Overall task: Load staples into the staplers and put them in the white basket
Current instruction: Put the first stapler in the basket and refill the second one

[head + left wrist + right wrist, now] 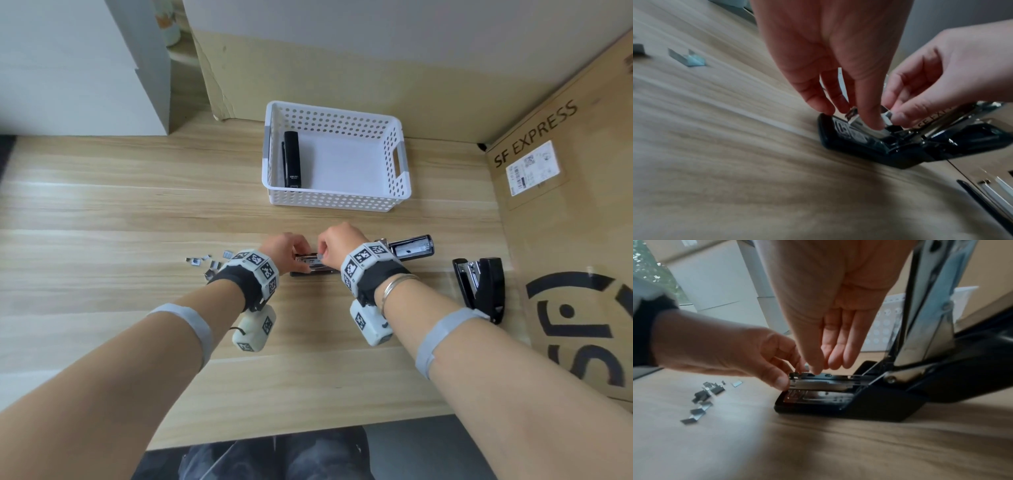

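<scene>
An open black stapler (313, 270) (859, 146) (838, 407) lies on the wooden table, its lid (411, 247) (931, 305) swung up and back to the right. My left hand (291, 251) (851, 116) (789, 378) pinches the front end of its metal magazine between thumb and fingers. My right hand (334, 245) (894, 113) (818, 368) pinches a small strip of staples (887, 116) right over the magazine. The white basket (399, 161) (888, 318) stands behind, with one shut black stapler (292, 159) along its left wall.
Loose staple strips (212, 263) (688, 59) (701, 400) are scattered just left of my left wrist. Another black stapler (483, 287) lies on its side at the right, beside a cardboard box (565, 205). A cardboard wall stands behind the basket.
</scene>
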The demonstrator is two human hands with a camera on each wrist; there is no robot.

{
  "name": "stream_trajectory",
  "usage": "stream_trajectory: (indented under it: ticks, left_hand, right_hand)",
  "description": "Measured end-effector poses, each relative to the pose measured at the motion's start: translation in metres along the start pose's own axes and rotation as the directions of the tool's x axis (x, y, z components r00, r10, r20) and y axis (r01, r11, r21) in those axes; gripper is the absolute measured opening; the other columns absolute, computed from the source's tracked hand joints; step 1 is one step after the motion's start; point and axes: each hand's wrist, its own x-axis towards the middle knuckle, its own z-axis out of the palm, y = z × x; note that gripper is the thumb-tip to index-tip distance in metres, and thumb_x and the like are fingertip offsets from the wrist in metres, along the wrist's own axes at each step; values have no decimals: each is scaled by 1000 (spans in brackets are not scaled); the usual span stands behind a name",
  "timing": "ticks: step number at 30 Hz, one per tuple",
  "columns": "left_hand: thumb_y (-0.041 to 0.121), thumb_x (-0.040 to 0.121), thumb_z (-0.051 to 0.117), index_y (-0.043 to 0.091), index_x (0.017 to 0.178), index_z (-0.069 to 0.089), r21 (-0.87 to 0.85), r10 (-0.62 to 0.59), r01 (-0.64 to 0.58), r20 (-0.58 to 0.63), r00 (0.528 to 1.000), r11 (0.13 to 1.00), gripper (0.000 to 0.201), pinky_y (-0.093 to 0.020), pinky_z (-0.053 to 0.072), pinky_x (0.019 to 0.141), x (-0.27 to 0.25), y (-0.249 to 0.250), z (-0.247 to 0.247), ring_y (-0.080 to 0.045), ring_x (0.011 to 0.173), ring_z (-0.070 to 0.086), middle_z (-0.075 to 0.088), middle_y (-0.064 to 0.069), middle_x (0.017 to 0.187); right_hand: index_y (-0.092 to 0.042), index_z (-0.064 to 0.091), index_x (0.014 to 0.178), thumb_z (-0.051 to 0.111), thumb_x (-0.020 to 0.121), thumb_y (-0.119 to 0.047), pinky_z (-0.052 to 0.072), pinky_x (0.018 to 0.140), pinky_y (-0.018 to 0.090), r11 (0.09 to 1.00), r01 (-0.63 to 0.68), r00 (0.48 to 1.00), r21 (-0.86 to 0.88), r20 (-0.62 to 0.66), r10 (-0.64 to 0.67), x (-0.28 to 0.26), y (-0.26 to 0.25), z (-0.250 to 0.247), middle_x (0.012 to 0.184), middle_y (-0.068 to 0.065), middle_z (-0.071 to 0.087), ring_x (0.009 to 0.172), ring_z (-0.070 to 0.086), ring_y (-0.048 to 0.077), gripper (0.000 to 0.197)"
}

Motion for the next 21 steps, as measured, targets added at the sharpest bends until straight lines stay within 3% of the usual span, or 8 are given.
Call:
stream_trajectory:
  ticks: [4,10,13,17,21]
  left_hand:
    - [21,77,72,8,104,63,106,52,-49,-19,998,993,32,-23,39,73,-1,4,2,-24,89,59,67,-10,108]
    - [18,78,70,6,102,63,112,53,-48,-38,998,993,27,-24,41,73,0,4,0,-23,86,58,65,-12,107]
    - [17,78,70,6,101,63,119,57,-53,-35,998,991,26,-23,40,71,2,5,-2,-23,86,58,65,-12,107]
    - [18,79,70,7,101,63,131,66,-61,-31,997,989,25,-23,39,70,4,4,-4,-14,79,50,65,-11,106]
    - [16,80,68,8,102,63,152,67,-66,-7,998,986,24,-24,41,72,5,4,-7,-13,80,49,65,-9,108]
  right_hand:
    - [-14,73,103,57,90,-10,54,84,29,999,-3,1000,-41,26,4,0,2,5,107,6,72,98,67,25,21]
    - [-12,72,105,59,91,-11,53,82,29,999,-20,1000,-36,23,21,7,3,13,107,8,72,97,68,25,20]
    - [-13,70,110,67,88,-16,54,86,30,999,-49,996,-8,68,49,12,4,11,109,6,71,100,67,24,22]
    - [-12,73,101,63,90,-14,52,83,29,995,-79,996,55,49,77,18,4,7,106,7,72,98,67,24,15]
    - [-9,71,104,62,90,-15,54,80,31,994,-101,993,-39,62,104,18,-3,9,102,10,70,93,67,28,17]
